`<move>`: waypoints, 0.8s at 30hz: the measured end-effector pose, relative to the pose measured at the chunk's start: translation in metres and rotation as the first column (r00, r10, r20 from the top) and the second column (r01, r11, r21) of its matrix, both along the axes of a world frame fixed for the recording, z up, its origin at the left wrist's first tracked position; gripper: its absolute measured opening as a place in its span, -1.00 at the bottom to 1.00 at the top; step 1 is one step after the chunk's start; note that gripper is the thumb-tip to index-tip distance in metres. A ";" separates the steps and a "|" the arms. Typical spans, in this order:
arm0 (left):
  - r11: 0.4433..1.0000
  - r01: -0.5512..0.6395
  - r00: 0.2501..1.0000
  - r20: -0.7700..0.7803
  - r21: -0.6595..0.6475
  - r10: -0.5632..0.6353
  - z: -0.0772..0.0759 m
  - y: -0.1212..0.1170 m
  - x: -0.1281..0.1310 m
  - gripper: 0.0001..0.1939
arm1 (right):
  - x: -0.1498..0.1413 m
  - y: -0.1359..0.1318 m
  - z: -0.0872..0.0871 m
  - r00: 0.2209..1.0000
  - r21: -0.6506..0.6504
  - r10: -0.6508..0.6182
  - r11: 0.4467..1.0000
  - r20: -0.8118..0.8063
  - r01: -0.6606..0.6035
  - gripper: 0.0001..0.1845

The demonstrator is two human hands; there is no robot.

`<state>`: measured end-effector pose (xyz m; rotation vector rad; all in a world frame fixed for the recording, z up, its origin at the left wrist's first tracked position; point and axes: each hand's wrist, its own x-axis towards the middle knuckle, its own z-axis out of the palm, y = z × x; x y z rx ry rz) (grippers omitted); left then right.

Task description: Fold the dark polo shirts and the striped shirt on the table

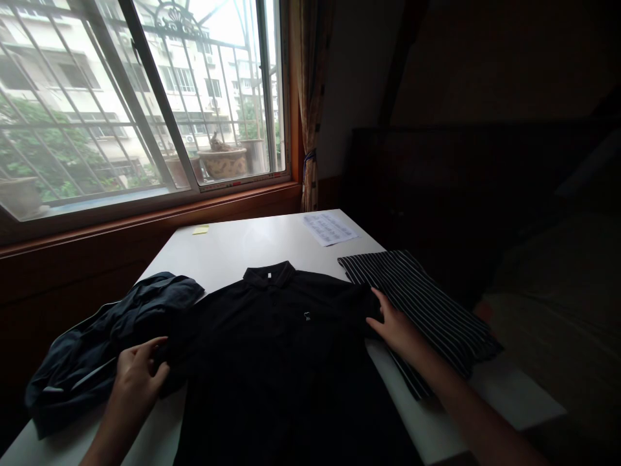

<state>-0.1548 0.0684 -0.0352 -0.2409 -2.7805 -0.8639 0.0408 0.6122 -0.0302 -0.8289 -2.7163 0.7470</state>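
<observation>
A black polo shirt (281, 349) lies flat on the white table (252, 243), collar toward the window. My left hand (138, 375) is closed on the shirt's left sleeve edge, fingers curled round the cloth. My right hand (395, 327) grips the shirt's right sleeve edge, fingers bent over the fabric. A crumpled dark blue garment (107, 336) lies beside my left hand. A folded black-and-white striped garment (422, 304) lies under and beside my right hand.
A printed paper sheet (330, 228) and a small yellow note (200, 229) lie at the table's far edge. A barred window (136, 97) with a wooden sill runs along the left. Dark furniture stands on the right.
</observation>
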 end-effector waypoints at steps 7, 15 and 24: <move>0.945 0.139 0.990 0.014 -0.296 -0.142 0.009 -0.012 0.000 -0.57 | -0.004 -0.003 0.004 0.962 0.156 0.144 0.970 0.233 -0.184 -0.40; 0.844 0.319 0.923 -0.063 -0.431 -0.380 0.040 0.056 0.002 -0.58 | -0.024 -0.023 0.039 0.973 0.430 0.088 0.886 0.214 -0.174 -0.61; 0.763 0.457 0.880 0.104 -0.457 -0.464 -0.007 0.196 -0.062 -0.40 | -0.145 -0.087 0.005 0.870 0.287 0.466 0.822 0.160 -0.492 -0.34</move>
